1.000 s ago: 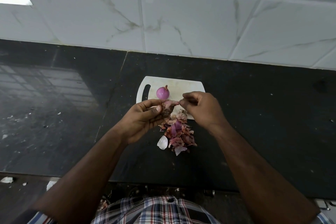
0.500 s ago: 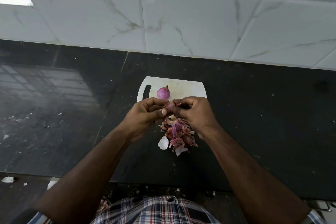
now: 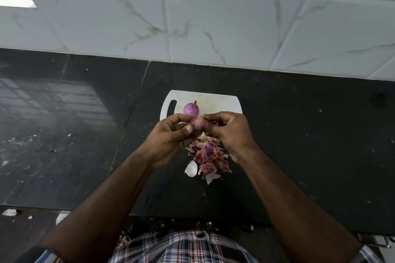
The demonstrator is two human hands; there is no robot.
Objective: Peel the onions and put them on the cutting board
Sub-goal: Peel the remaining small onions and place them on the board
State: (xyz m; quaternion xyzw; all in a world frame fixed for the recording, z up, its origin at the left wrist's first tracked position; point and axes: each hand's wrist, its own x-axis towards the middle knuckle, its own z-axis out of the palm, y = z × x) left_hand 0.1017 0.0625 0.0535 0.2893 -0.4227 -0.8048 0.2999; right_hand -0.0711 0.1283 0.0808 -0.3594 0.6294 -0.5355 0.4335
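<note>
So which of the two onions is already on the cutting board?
The onion lying alone beside the cutting board's handle slot; the other onion is held between both hands.

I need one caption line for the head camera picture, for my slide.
Both hands, left hand and right hand, peel an onion above the peel pile; one peeled onion rests on the cutting board.

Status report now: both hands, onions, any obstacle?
Both hands gripping small pink onion. Peeled purple onion on white cutting board. Nothing blocking.

Glossy black stone counter (image 3: 299, 134); smooth white plastic cutting board (image 3: 220, 102); papery onion skins (image 3: 209, 156); glossy marbled tiles (image 3: 213, 17).
</note>
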